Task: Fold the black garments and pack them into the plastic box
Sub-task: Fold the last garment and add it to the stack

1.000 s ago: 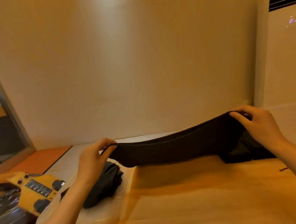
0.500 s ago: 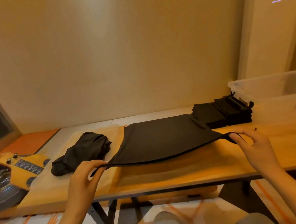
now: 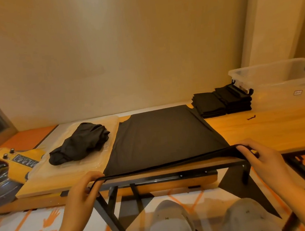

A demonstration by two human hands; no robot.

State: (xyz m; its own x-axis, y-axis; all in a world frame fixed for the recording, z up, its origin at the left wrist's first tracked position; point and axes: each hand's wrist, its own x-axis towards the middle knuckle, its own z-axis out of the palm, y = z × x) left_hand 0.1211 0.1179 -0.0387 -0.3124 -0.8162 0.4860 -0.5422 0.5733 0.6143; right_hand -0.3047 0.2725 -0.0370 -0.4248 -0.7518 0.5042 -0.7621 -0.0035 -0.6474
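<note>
Centre frame: black garment (image 3: 161,137) spread flat on the table (image 3: 271,127), its near hem held up off the front edge. I read the left hand (image 3: 82,190), lower left, as pinching one hem corner and the right hand (image 3: 261,158), lower right, as pinching the other. Right edge: clear plastic box (image 3: 279,75) on the table. I cannot tell its contents through the cloudy wall. Folded black stacks (image 3: 221,102) sit just beside it, outside. Crumpled garment (image 3: 79,141) centre left.

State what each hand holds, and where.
The left hand and the right hand pinch the spread black garment by the two ends of its near edge.
</note>
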